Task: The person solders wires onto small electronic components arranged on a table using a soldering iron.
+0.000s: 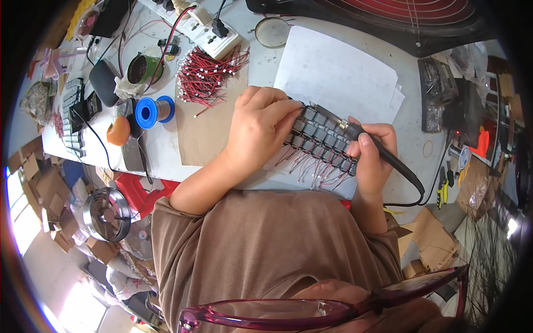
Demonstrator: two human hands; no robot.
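My right hand (pixel 371 165) is closed round a soldering iron (pixel 398 164), whose metal tip points up and left over a panel of small dark square modules (pixel 319 136). My left hand (pixel 256 126) is closed in a pinch at the panel's upper left corner; what its fingertips hold is too small to make out. Thin red and black wires (pixel 311 171) with white ends hang from the panel's near side. Under the panel lie white paper sheets (pixel 338 66).
A pile of red-black wires with white connectors (pixel 208 75) rests on brown cardboard (pixel 202 136). Left of it are a blue solder spool (pixel 147 113), an orange fruit (pixel 118 131) and a small tin (pixel 143 70). A power strip (pixel 194 25) and a large fan (pixel 411 16) stand farther back.
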